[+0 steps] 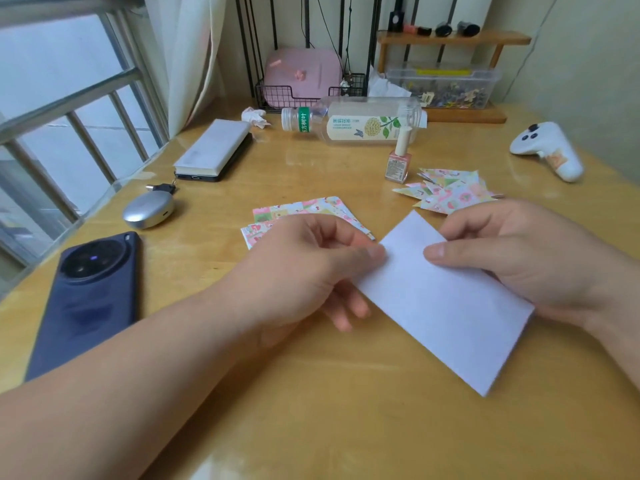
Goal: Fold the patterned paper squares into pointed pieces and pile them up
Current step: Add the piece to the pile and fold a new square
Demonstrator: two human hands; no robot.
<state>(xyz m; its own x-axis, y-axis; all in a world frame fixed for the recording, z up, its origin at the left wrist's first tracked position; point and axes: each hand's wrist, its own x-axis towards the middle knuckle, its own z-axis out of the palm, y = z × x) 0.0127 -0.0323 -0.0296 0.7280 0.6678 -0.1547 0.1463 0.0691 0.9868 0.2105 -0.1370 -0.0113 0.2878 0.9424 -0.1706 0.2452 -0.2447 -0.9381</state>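
Fingers of the left hand (311, 258) and right hand (512, 251) pinch a white folded paper rectangle (446, 306) above the yellow wooden table (311, 393), near the flat patterned squares (298, 211) and pile of pointed patterned pieces (450, 192).

A white-side-up folded paper (440, 299) is pinched by the left hand (304, 265) at nine o'clock and the right hand (512, 258) at two.

Left hand (311, 261), right hand (516, 251) pinch paper (440, 306), fingers curled.
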